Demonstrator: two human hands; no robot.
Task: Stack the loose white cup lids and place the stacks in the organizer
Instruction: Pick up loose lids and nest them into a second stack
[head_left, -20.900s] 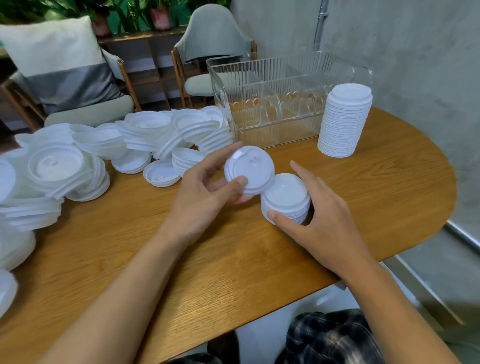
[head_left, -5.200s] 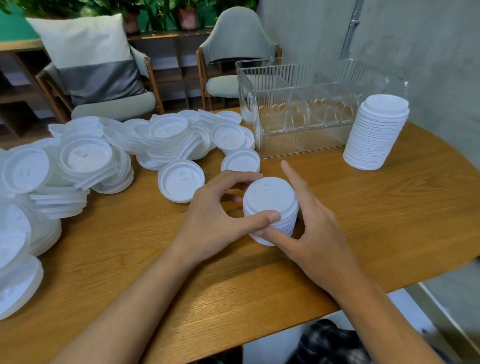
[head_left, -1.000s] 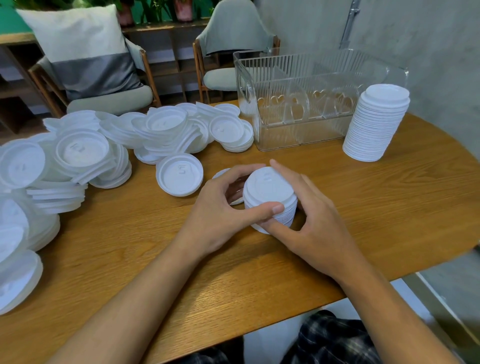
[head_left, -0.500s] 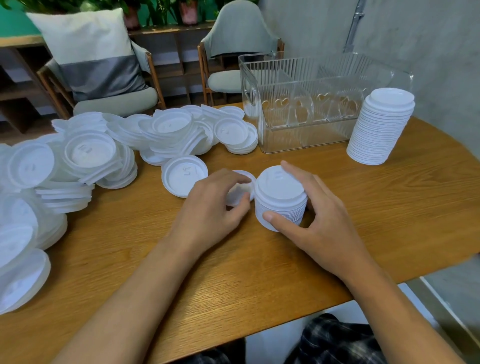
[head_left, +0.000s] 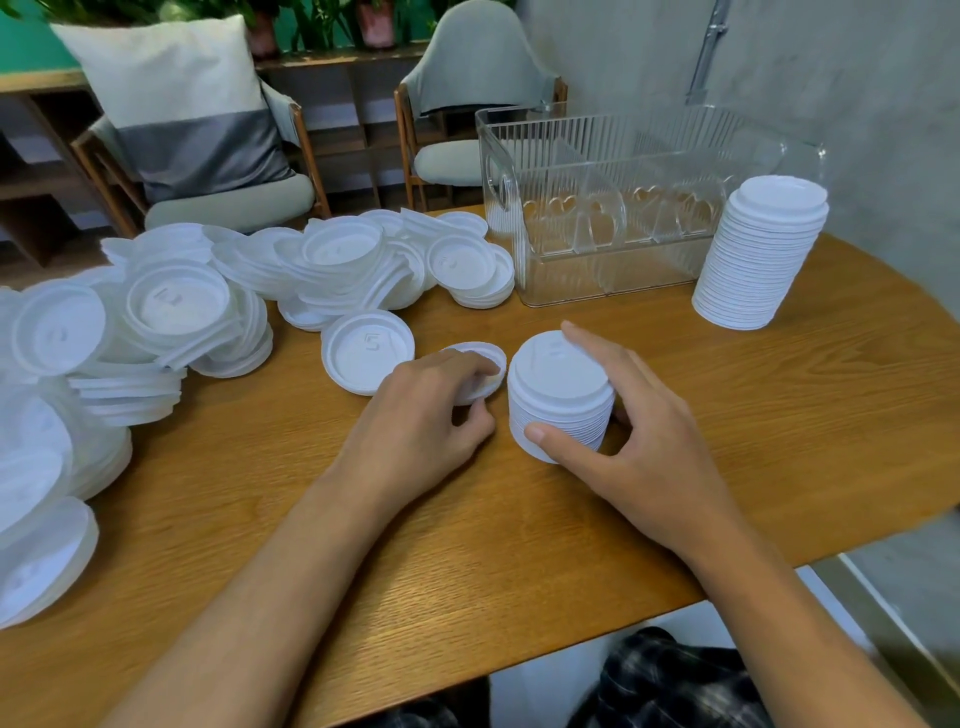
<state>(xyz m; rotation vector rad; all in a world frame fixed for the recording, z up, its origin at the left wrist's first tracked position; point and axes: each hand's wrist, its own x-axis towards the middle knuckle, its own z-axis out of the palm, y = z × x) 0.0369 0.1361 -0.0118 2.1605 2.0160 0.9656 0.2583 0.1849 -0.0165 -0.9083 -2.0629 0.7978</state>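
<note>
Behind the wooden desk (head_left: 519, 545) stand a pillowed chair (head_left: 228, 200), a grey chair (head_left: 467, 78) and a shelf (head_left: 332, 60); a concrete wall (head_left: 857, 67) rises to its right.

Soft, fairly bright indoor light leaves only faint shadows on the table (head_left: 779, 415). Pale glints sit on the clear organizer (head_left: 613, 156). Loose lids (head_left: 31, 467) at the left edge look blurred, and wide-angle distortion bends the borders

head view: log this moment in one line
left hand: pinches loose lid | right hand: holds short stack | tall stack: beside organizer
</note>
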